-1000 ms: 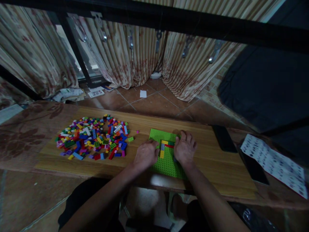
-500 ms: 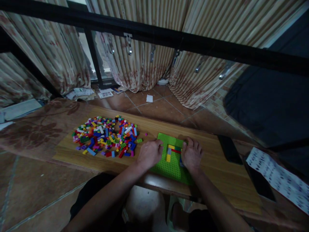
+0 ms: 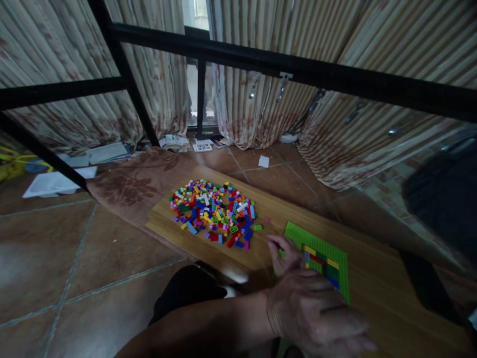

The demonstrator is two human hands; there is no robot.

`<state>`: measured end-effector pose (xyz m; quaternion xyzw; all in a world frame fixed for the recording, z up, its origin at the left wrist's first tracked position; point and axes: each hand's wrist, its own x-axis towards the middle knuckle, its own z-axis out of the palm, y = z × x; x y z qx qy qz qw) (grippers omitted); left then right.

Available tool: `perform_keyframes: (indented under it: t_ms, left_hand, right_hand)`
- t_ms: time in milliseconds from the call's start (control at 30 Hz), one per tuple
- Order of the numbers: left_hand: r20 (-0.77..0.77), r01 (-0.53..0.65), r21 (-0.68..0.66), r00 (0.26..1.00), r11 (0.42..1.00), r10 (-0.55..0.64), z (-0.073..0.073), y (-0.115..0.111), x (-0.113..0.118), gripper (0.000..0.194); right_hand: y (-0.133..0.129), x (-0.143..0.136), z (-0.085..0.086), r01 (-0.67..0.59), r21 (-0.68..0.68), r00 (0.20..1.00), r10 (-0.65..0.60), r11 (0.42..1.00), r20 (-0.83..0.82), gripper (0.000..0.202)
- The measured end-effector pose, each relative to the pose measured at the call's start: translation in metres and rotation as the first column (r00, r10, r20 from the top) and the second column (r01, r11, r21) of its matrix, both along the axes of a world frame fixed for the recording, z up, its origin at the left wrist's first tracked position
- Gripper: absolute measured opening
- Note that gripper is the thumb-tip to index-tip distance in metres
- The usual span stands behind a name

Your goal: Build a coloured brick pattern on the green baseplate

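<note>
My left hand (image 3: 316, 313) is close to the camera, its forearm coming from the lower left. Its slightly blurred fingers stretch to the right over the near side of the green baseplate (image 3: 343, 278), with nothing visible in them. Behind it, my right hand (image 3: 286, 256) is at the plate's left edge, fingers curled towards the thumb; what they hold, if anything, is too small to tell. My left hand hides the right wrist. Yellow, red, green and blue bricks (image 3: 332, 272) stand joined on the plate, partly covered by my hands.
Loose coloured bricks (image 3: 214, 211) lie in a wide pile on the wooden board (image 3: 167, 219). A small pink brick (image 3: 267, 219) and a light green one (image 3: 258, 227) lie between pile and plate. A dark flat object (image 3: 421, 283) is at the right. Black metal bars (image 3: 298, 64) cross above.
The view has swung left, so the board appears further right. My left hand has moved right and nearer the camera, across my right arm. My right hand has moved to the plate's left side.
</note>
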<state>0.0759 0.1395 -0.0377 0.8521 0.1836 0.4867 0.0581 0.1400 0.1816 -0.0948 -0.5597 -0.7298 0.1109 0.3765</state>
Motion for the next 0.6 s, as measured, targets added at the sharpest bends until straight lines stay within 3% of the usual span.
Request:
perform_keyframes:
  t_ms: [67,133,367,500,600]
  left_hand:
    - [-0.009,-0.001,-0.005,1.000,1.000,0.001,0.000,0.001,-0.003,0.032]
    - [0.010,-0.033,-0.024,0.999,0.999,0.033,0.001,0.005,-0.009,0.035]
    - [-0.011,-0.084,-0.083,0.996,0.993,0.084,0.002,0.009,-0.021,0.033]
    - [-0.060,-0.091,-0.119,0.995,0.989,0.085,-0.003,0.007,-0.019,0.031]
    - [-0.004,-0.099,-0.144,0.995,0.985,0.100,-0.004,0.007,-0.020,0.032]
  right_hand:
    - [0.000,-0.023,-0.010,-0.099,-0.012,0.995,0.098,0.995,-0.021,0.024]
    - [0.001,-0.038,-0.014,-0.105,-0.054,0.995,0.104,0.993,-0.008,0.023]
    - [0.005,-0.063,-0.011,0.140,-0.178,0.980,-0.111,0.974,0.162,0.028]
    - [0.008,-0.070,-0.012,0.197,-0.198,0.974,-0.169,0.960,0.151,0.025]
    - [0.008,-0.069,-0.011,0.231,-0.208,0.973,-0.220,0.950,0.076,0.030]
